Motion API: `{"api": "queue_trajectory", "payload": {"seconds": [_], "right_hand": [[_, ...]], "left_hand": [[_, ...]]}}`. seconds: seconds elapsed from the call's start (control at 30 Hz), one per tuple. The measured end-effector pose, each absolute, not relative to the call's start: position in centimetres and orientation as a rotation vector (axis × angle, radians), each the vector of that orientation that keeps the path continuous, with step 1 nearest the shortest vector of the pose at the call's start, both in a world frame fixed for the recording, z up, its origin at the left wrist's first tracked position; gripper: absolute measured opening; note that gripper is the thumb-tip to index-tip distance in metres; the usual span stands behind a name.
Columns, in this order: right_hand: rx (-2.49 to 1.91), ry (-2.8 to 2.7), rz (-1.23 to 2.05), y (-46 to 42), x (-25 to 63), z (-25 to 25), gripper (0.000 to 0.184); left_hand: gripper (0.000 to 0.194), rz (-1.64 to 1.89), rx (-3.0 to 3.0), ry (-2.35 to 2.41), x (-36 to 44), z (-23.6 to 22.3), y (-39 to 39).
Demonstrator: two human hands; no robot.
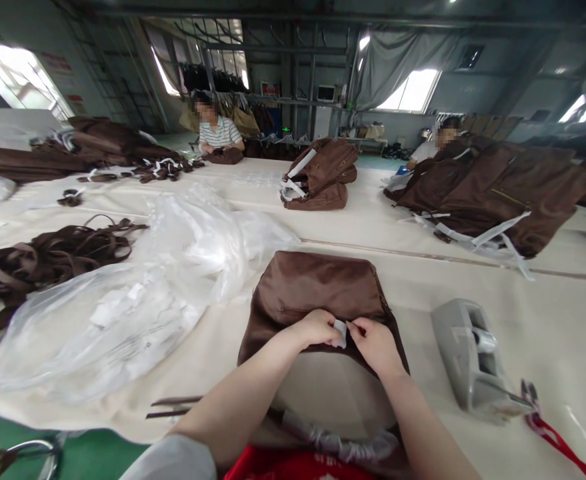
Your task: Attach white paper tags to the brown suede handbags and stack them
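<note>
A brown bag (pixel 313 287) lies flat on the cream table (pixel 547 313) right before me. Its handle, wrapped in clear film (pixel 333 440), curves along the near edge. My left hand (pixel 315 328) and my right hand (pixel 375 343) meet at the bag's near edge. Both are closed in a pinch on a small white tag (pixel 341 333) between them. The fingers press together on the tag, which stands upright against the brown cloth.
A grey tape dispenser (pixel 473 360) sits at the right, red scissors (pixel 553 433) beside it. Crumpled clear plastic bags (pixel 137 300) lie left, brown straps (pixel 47 257) beyond. More brown bags (pixel 320 175) (pixel 497 193) are stacked farther back. Two people sit at the far side.
</note>
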State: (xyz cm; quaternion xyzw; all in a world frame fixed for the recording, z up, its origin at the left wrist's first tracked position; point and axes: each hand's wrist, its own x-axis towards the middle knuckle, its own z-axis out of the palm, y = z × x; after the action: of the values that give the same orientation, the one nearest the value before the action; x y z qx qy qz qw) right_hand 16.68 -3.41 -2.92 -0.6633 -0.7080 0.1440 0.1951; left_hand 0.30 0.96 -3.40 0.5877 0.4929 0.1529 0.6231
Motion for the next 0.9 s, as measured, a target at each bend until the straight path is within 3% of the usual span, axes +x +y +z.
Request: {"api": "queue_trajectory", "payload": {"seconds": [0.27,0.63,0.9], "right_hand": [[-1.852,-2.075,0.204,-4.0,16.1,-2.6,0.023],[-1.830,-2.107,0.211,-4.1,16.3,-2.6,0.017],[-1.855,-2.101,0.232,-4.0,16.6,-2.8,0.015]], "left_hand": [[0.010,0.240,1.484,1.202,1.0,-4.0,1.3],[0.007,0.231,1.508,1.322,2.0,-2.8,1.1],[0.021,0.349,1.642,1.340,1.9,-3.2,0.7]]}}
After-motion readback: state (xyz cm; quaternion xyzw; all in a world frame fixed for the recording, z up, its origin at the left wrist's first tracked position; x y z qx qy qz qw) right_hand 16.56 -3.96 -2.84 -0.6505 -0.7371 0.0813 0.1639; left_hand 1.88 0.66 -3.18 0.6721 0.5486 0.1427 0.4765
